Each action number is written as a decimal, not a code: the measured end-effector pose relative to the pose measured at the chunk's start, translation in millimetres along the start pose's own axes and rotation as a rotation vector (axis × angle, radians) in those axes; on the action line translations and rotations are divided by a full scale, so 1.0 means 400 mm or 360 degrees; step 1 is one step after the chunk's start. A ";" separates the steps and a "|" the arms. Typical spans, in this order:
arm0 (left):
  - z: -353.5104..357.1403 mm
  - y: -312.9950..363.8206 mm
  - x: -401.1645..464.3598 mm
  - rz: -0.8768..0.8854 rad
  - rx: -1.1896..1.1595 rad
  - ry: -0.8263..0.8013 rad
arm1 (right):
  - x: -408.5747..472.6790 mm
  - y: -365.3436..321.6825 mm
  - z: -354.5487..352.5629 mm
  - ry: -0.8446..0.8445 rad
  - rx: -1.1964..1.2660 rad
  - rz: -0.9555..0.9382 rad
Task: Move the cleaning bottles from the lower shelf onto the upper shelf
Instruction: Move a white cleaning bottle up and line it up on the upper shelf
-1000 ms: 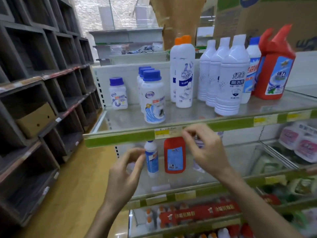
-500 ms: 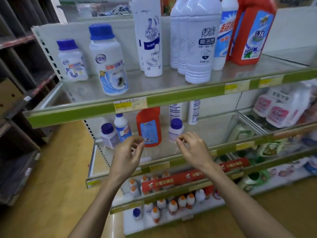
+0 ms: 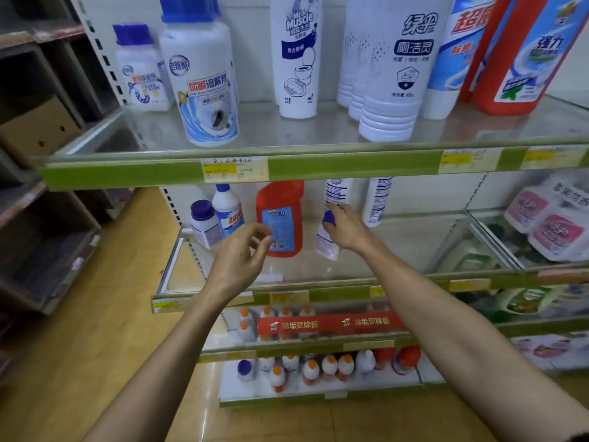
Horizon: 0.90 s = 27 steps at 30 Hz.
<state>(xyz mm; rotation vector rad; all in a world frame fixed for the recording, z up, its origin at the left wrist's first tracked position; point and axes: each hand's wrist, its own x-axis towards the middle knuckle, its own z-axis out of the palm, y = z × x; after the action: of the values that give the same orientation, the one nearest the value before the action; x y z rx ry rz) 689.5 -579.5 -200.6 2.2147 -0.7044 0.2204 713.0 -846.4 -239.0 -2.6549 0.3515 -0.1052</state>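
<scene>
Low down, the right hand (image 3: 345, 229) clamps a small white bottle (image 3: 326, 242) (purple cap, tilted); left hand (image 3: 237, 256) loosely spread.

Upper shelf (image 3: 318, 165): glass deck, green front strip with yellow price tags. On it, left to right: small white jar with blue cap (image 3: 140, 68) near back left; larger blue-capped jar (image 3: 204, 81) nearer front edge; tall white toilet-cleaner bottle (image 3: 298, 55); row of ribbed white bottles (image 3: 392, 87); blue-labelled white bottle (image 3: 452, 59); red bottles (image 3: 522, 55) at right end.

Lower shelf (image 3: 414, 250): small purple-capped jar (image 3: 204, 223) and blue-capped bottle (image 3: 228, 210) at left, red bottle (image 3: 282, 215) beside, tilted purple-capped bottle (image 3: 326, 240), two white bottles (image 3: 377, 199) at back.
</scene>
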 end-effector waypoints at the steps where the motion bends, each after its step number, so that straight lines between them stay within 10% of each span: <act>1: 0.002 0.000 0.002 -0.0018 0.0000 -0.0003 | 0.009 0.003 0.002 -0.0030 0.0012 0.0010; 18: 0.044 -0.003 0.009 0.0067 -0.0406 -0.0568 | -0.242 -0.181 -0.164 0.0202 0.0394 -0.0386; 27: -0.105 0.060 -0.017 0.0197 -0.1157 -0.0243 | -0.327 -0.402 -0.299 0.0556 0.0468 -0.0687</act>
<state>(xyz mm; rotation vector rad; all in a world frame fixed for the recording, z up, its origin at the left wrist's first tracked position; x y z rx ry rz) 673.4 -558.8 -159.4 1.5040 -0.8428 -0.1344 608.0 -724.9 -61.7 -2.3696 -0.1295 -0.7044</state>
